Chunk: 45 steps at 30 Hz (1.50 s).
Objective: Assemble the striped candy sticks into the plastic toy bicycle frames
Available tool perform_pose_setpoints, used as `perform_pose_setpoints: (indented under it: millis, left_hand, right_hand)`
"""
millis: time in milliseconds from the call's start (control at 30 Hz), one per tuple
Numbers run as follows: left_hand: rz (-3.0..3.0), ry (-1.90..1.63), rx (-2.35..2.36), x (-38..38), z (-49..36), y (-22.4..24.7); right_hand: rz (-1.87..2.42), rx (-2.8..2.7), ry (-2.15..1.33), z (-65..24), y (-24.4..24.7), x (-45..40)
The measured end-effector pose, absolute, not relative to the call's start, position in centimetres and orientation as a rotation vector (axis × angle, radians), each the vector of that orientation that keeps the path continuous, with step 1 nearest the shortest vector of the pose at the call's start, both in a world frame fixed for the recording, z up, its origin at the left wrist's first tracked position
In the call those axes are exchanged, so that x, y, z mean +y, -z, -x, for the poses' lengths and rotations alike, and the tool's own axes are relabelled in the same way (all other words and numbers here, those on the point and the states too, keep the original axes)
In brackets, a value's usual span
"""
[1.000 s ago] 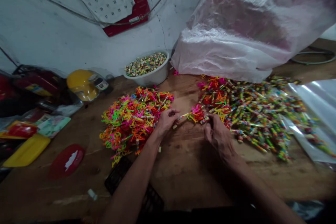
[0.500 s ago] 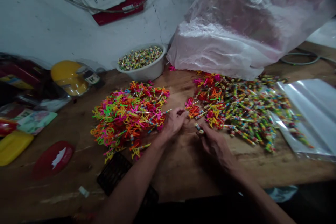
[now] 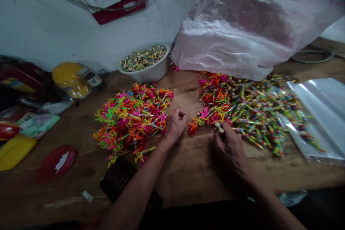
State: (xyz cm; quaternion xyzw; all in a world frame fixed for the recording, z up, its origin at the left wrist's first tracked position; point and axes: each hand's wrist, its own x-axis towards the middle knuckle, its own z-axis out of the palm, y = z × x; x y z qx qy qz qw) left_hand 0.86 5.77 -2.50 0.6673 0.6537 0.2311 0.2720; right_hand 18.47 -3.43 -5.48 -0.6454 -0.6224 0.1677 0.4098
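My left hand (image 3: 176, 124) is closed at the right edge of a heap of bright plastic pieces (image 3: 132, 115) in pink, orange, yellow and green, several with thin clear tubes attached. Thumb and forefinger are pinched together; whatever is between them is too small to make out. At the near edge of the right-hand heap of slim multicoloured tubes (image 3: 250, 111), my right hand (image 3: 230, 147) is closed around small tubes (image 3: 219, 127), their pale ends poking out past the thumb. Between the hands lies an orange and red plastic piece (image 3: 192, 128).
Behind the heaps stands a white basin (image 3: 151, 73) full of short tubes. A large translucent plastic bag (image 3: 223, 50) leans at the back right, and flat clear bags (image 3: 323, 115) lie at the right. A black abacus-like tray (image 3: 118, 178) sits under my left forearm.
My left hand has drawn slightly left, against the left heap. My right hand has moved right with the small tubes, up to the right heap, and the gap between the hands is wider.
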Motion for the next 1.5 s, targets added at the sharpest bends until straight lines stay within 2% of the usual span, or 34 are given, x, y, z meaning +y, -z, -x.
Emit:
perform_pose_setpoints:
  millis: [200, 400, 600, 800, 1067, 1267, 1500]
  left_hand:
    - [-1.976, -0.591, 1.686, 3.3, -2.9, 2.1]
    - [-1.545, -0.714, 1.595, 4.5, -1.9, 0.9]
    - [-1.163, -0.651, 1.225, 3.0, 0.4, 0.0]
    - [-0.736, -0.774, 0.991, 0.8, 0.6, -0.2]
    - [-0.642, -0.728, 0.894, 0.3, 0.5, 0.3]
    - [-0.6, -0.723, 0.89, -0.1, 0.6, 0.1]
    - [-0.603, -0.66, 0.873, -0.1, 0.8, 0.6]
  right_hand:
    - [1.687, -1.617, -0.315, -17.4, 5.1, -2.2]
    - [1.648, -1.66, -0.304, -17.0, 5.0, -2.8]
    - [1.488, -1.598, -0.613, -15.9, 3.1, -2.5]
    - [1.506, -1.595, -0.639, -15.5, 3.3, -3.0]
    - [1.284, -1.747, -0.652, -16.4, 2.8, -3.7]
    - [1.284, -1.876, -0.555, -16.1, 2.9, -3.3]
    - [1.159, -1.832, -0.745, -17.1, 2.4, -3.0]
